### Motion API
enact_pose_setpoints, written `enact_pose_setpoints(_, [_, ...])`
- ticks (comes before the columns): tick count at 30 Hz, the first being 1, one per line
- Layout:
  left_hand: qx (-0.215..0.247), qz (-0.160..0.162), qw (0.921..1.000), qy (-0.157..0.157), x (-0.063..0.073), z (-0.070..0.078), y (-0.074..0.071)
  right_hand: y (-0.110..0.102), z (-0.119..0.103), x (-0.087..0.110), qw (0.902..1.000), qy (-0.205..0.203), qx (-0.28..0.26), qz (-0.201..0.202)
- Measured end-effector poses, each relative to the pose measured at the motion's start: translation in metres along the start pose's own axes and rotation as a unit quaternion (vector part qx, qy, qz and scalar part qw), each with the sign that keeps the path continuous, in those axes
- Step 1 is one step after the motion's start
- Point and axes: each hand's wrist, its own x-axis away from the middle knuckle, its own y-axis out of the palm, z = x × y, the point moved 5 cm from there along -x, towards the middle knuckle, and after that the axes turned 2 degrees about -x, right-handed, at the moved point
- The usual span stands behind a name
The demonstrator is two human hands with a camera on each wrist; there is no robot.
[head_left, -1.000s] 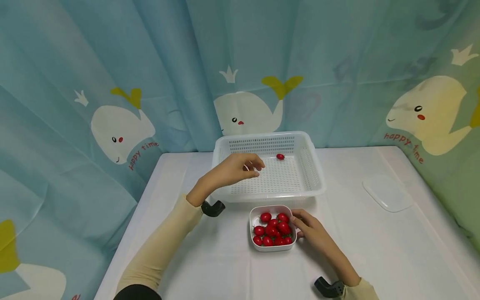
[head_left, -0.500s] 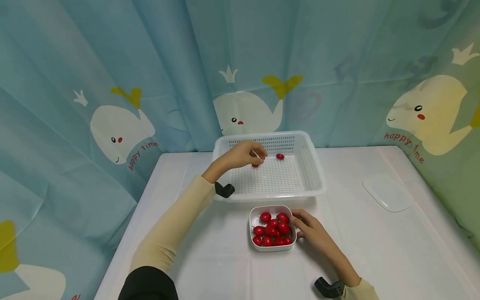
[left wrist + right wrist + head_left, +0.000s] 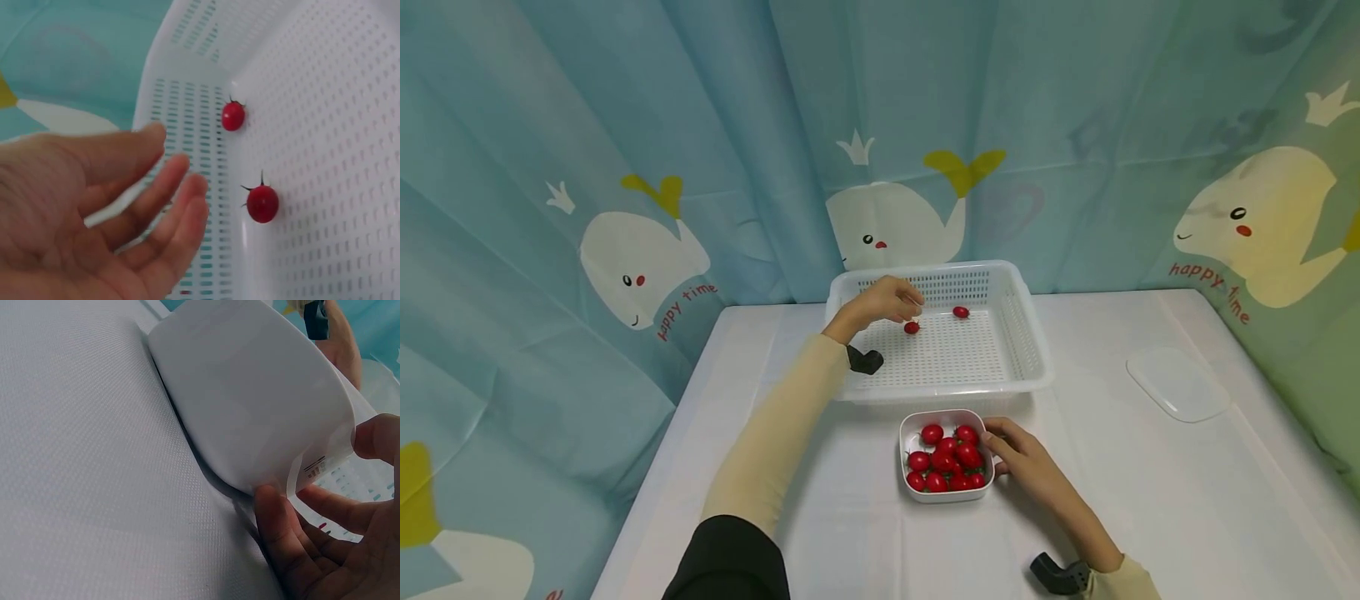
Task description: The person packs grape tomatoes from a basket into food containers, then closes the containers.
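My left hand (image 3: 883, 302) hovers over the left part of the white perforated basket (image 3: 951, 389), fingers loosely bent and holding nothing. Just below its fingertips in the head view lies one cherry tomato (image 3: 912, 327). A second cherry tomato (image 3: 961, 312) sits further right, near the far wall. In the left wrist view both tomatoes, one upper (image 3: 233, 116) and one lower (image 3: 262, 204), show green stems and lie apart from the fingers. My right hand (image 3: 1026, 458) holds the right side of a small white container (image 3: 947, 497), which carries several cherry tomatoes (image 3: 945, 460).
A clear lid (image 3: 1176, 385) lies flat on the right of the white-covered table (image 3: 1120, 500). Behind the basket hangs a blue curtain (image 3: 760, 125) printed with whales. The container stands in front of the basket, close to its near wall.
My left hand has moved further into the basket and released a cherry tomato, which now lies on the basket floor. My right hand and the container have stayed put.
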Motion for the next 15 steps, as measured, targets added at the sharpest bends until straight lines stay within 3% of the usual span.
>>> enact_pose_setpoints(4, [0.029,0.042,0.9966,-0.065,-0.006,-0.011,0.001,0.000,0.000,0.000,1.0000,0.002,0.004,0.000])
enact_pose_setpoints(8, [0.048,0.087,0.9880,-0.118,-0.013,-0.021,0.004,0.000,0.000,0.000,1.0000,0.001,0.004,0.001])
enact_pose_setpoints(11, [0.030,0.110,0.9796,-0.166,-0.018,-0.028,0.008,0.000,0.000,0.000,1.0000,-0.002,-0.001,0.000])
enact_pose_setpoints(15, [-0.007,0.110,0.9715,-0.210,-0.023,-0.035,0.014,0.000,0.000,-0.001,1.0000,-0.006,-0.005,-0.002])
